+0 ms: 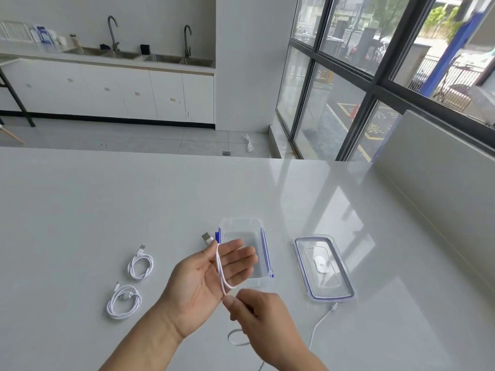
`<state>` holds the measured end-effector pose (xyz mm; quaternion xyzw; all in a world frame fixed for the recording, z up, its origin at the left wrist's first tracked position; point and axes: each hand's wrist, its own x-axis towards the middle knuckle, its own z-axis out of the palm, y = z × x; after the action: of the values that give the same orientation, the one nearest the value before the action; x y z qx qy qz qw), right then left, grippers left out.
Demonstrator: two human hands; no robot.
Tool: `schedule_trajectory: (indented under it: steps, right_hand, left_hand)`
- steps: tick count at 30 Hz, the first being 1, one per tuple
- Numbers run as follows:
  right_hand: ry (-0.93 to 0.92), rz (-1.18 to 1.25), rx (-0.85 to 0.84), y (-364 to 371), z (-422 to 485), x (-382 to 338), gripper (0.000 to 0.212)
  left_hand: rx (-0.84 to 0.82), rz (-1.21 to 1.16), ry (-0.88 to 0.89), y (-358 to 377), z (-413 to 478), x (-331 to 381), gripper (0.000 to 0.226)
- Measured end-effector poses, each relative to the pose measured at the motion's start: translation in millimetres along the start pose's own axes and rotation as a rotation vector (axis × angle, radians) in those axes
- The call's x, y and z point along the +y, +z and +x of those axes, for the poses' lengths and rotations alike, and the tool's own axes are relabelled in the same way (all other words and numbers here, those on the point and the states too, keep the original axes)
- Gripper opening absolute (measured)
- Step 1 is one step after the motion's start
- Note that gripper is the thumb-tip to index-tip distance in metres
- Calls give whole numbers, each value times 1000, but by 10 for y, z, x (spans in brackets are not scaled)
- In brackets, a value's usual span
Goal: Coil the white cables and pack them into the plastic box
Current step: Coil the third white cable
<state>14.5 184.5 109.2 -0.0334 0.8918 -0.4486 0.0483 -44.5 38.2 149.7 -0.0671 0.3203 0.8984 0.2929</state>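
Note:
My left hand [203, 279] is held palm up above the table, fingers straight, with a white cable [221, 271] looped across the palm. The cable's USB plug [207, 239] sticks out past the index finger. My right hand [257, 314] pinches the same cable just below the left palm. The rest of that cable trails over the table to its far end [333, 307] by the lid. The clear plastic box [241, 226] with blue clips stands open behind my left fingers. Two coiled white cables [140, 265] [124, 302] lie to the left.
The box's lid [322, 267] lies flat to the right of the box. A raised white ledge [442, 183] runs along the table's right side under the windows. Beyond the table's far edge are floor, cabinets and sinks.

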Motion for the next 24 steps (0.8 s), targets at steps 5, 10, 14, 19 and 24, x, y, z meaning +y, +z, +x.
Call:
schedule_trajectory:
  steps: [5, 10, 14, 19, 24]
  right_hand:
    - [-53, -143, -245, -250, 136, 224, 40]
    - [-18, -523, -289, -537, 390, 189, 17]
    - [35, -304, -254, -648, 492, -136, 18]
    - [-50, -203, -101, -523, 386, -409, 20]
    - [16, 80, 125, -398, 243, -311, 27]
  left_hand:
    - [-52, 406, -125, -2, -114, 56, 44]
    - [-143, 973, -347, -53, -164, 80, 42]
    - [-62, 1251, -438, -77, -129, -27, 39]
    - [60, 1330, -274, -91, -95, -79, 35]
    - [6, 791, -130, -142, -128, -12, 41]
